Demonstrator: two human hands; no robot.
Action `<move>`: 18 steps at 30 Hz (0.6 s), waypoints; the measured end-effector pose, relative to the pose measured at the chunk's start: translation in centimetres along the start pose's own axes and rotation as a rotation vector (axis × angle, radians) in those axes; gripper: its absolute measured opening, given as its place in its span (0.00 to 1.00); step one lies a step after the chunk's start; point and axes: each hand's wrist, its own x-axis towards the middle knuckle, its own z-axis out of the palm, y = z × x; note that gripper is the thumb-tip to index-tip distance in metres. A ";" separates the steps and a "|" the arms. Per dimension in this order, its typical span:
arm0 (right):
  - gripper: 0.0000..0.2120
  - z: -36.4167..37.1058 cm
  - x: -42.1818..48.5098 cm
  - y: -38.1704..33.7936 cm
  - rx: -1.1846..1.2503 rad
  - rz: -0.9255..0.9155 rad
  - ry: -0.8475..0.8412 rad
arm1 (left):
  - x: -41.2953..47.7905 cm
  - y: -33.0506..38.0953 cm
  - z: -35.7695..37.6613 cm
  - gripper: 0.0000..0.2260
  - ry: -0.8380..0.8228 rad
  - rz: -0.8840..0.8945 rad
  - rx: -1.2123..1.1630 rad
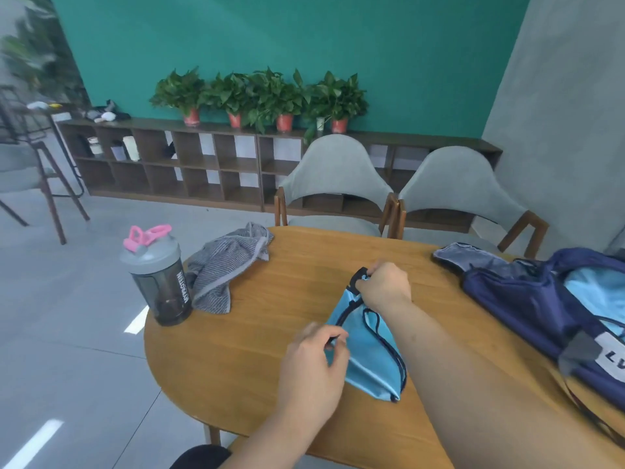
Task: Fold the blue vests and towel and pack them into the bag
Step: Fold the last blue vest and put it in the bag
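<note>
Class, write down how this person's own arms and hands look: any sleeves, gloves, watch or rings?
The left forearm and right forearm are bare, with no sleeve showing. The left hand and right hand wear no gloves, and no watch, bracelet or ring is visible.

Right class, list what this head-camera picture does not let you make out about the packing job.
Bag: in the head view, the right edge cuts off its far end and its label.
Pale blue cloth in the bag: the bag's wall hides most of it; vest or lining, unclear.
Vest: the right hand covers its top corner; the fingers of the left hand are motion-blurred.
</note>
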 end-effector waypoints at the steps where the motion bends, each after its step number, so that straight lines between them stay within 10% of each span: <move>1: 0.09 1.0 0.0 0.0 -0.013 0.001 -0.008 | 0.0 -1.1 0.0 0.07 -0.009 0.000 0.062; 12: 0.15 8.1 -3.1 2.5 0.174 -0.143 0.162 | 0.1 -6.1 0.8 0.10 -0.050 -0.058 0.132; 18: 0.25 10.2 -4.0 4.6 -0.204 -0.354 0.135 | 0.0 -6.1 0.9 0.12 -0.074 -0.027 0.207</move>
